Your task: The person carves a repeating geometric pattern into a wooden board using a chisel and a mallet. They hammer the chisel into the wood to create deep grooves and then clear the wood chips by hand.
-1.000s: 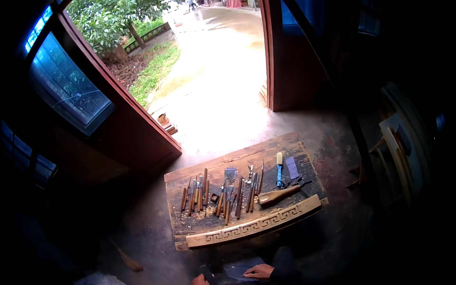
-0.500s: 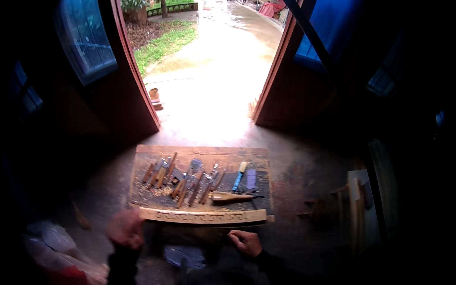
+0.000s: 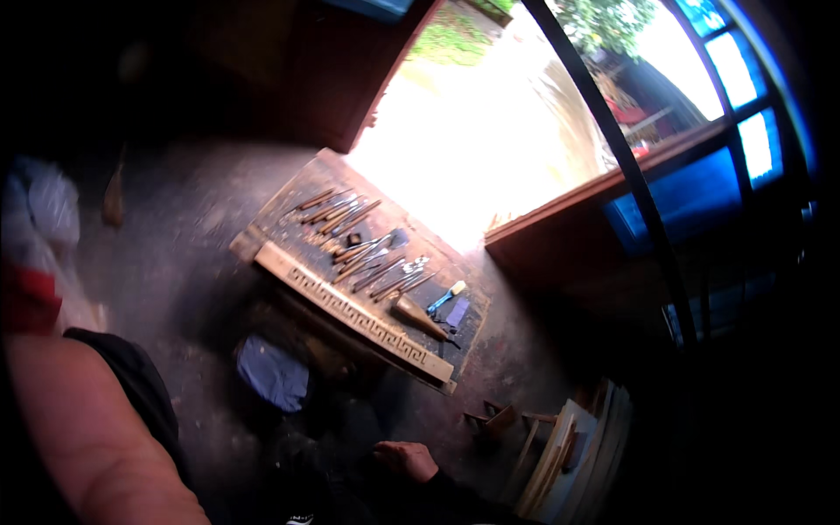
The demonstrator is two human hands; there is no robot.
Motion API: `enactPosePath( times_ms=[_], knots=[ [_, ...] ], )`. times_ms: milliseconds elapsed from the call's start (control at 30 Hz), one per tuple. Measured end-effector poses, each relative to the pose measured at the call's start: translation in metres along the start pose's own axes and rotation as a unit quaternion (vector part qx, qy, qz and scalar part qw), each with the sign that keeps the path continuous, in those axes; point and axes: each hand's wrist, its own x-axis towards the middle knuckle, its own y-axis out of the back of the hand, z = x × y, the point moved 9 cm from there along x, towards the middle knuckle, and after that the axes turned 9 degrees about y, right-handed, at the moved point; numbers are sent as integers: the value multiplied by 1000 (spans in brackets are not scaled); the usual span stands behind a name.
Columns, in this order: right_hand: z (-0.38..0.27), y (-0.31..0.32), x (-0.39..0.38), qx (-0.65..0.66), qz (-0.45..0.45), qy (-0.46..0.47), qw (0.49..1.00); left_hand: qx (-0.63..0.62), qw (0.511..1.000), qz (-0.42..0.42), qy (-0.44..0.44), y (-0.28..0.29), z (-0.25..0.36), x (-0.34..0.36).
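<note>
My left arm [image 3: 87, 429] rises large and close at the lower left, bare skin beside a black sleeve; its fingers are hidden. My right hand [image 3: 407, 459] is low in front of me, off the near side of the work table [image 3: 284, 188]. Its fingers look curled together, and I see nothing in them. Along the table's near edge lies a pale wooden strip [image 3: 354, 317] carved with a fret pattern. Behind it are several wooden-handled chisels [image 3: 350, 254], a bottle-shaped wooden tool [image 3: 420, 317], a blue-handled brush [image 3: 446, 297] and a flat purple block [image 3: 457, 312].
A stool with a bluish cover [image 3: 273, 374] stands at the table's near side. Boards [image 3: 560, 455] and a small wooden stool [image 3: 492, 418] are at the right. Clear plastic and red material [image 3: 31, 297] lie far left. A bright doorway [image 3: 472, 131] opens beyond the table.
The view has tilted and turned, so the table appears slanted. My left hand has left the strip's left end and come up close. My right hand is farther from the table.
</note>
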Motion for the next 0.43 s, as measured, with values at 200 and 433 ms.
enactPosePath(
  times_ms=[200, 433],
  knots=[
    [-59, -36, -1, 16, -106, 91, 990, 6, 992, -10, 129, 54, 4, -104],
    [-42, -53, -15, 161, -153, 84, 971, -262, 719, -214, 608, -54, 67, -363]
  ],
)
